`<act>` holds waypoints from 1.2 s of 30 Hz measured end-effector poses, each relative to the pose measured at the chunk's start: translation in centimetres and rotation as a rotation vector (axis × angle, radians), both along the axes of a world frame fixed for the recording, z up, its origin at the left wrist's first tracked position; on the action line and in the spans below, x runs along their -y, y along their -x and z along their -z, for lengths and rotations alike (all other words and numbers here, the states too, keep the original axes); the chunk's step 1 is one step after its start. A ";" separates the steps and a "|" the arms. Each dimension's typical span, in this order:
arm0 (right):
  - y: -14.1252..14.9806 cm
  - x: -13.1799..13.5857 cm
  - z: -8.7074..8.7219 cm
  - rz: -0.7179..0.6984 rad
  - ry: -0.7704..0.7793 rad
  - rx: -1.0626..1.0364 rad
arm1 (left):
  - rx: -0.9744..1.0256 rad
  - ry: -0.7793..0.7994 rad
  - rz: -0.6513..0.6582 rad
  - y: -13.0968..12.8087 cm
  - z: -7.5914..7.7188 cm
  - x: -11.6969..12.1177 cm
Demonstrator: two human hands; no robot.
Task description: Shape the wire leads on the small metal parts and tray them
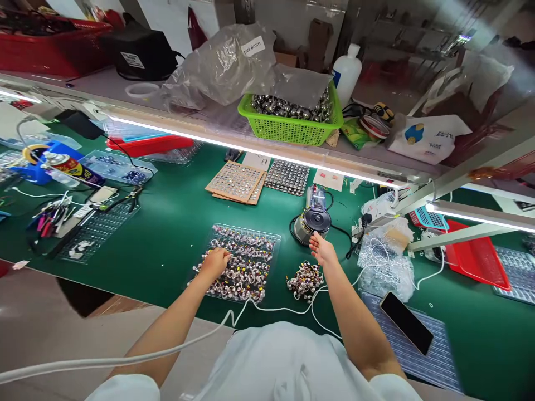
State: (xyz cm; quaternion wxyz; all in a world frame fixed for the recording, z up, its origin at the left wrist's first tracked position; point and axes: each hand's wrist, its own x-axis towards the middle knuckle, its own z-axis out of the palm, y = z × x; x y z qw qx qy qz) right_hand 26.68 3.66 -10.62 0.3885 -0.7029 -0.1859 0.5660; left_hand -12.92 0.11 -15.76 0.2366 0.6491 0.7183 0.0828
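- A long white cable [83, 365] runs in front of me, across the near edge of the dark green tabletop [167, 239].
- Off to my right, a black-screened phone [407, 323] lies on a ribbed clear plastic sheet [443, 356].
- A loose heap of small white-and-dark parts with yellow bits [307, 281] sits on the tabletop, just beside my right forearm and nearer to me than my right hand.
- My left hand [216, 263] is over the left half of a flat clear plastic tray [275, 245], which carries rows of similar small parts; the fingers are curled in, tips down among the rows. I cannot tell whether they pinch one.
- My right hand [323, 249] is at the near side of a grey round machine with a black disc on top [317, 220], thumb and finger drawn close; whether anything is between them, I cannot tell.
- Beyond lie brown dotted boards [234, 181].
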 end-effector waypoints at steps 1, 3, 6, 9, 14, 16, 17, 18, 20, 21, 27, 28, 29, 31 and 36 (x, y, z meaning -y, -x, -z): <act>0.7 -0.5 0.0 0.015 0.009 -0.052 | 0.014 0.001 -0.006 -0.1 -0.1 0.1; 2.1 -1.3 0.0 0.057 0.005 -0.127 | 0.053 0.005 -0.032 -0.2 -0.5 0.4; 3.5 -1.8 -0.2 0.122 -0.047 -0.192 | 0.140 0.001 -0.102 -0.3 -1.7 0.7; 4.2 -1.0 -0.9 0.136 -0.130 -0.246 | 0.265 -0.011 -0.196 -0.9 -3.6 0.8; 4.8 3.3 -4.4 -0.004 -0.285 -0.348 | 0.641 0.015 -0.226 -5.5 -8.5 1.7; 4.8 5.8 -6.5 -0.085 -0.333 -0.366 | 0.801 0.057 -0.183 -8.5 -10.9 2.9; 4.7 7.1 -7.7 -0.123 -0.351 -0.365 | 0.866 0.083 -0.158 -10.1 -12.2 3.7; 4.6 8.4 -8.8 -0.160 -0.371 -0.357 | 0.960 0.122 -0.128 -11.6 -13.5 4.4; 4.1 10.9 -10.9 -0.282 -0.481 -0.276 | 1.337 0.285 -0.116 -14.4 -15.8 6.0; 3.7 12.0 -11.9 -0.330 -0.547 -0.208 | 1.464 0.350 -0.116 -15.5 -16.8 6.6; 1.7 16.0 -14.9 -0.379 -0.735 0.023 | 1.795 0.635 -0.094 -19.3 -19.2 8.5; 1.5 16.3 -15.1 -0.372 -0.739 0.028 | 1.808 0.665 -0.088 -19.6 -19.2 8.7; 1.3 16.6 -15.2 -0.367 -0.738 0.037 | 1.813 0.692 -0.085 -19.8 -19.1 8.8; 1.1 16.9 -15.4 -0.363 -0.734 0.080 | 1.818 0.728 -0.098 -20.1 -19.1 8.9; 1.0 17.2 -15.8 -0.408 -0.780 0.391 | 1.832 0.722 -0.143 -20.4 -19.6 9.1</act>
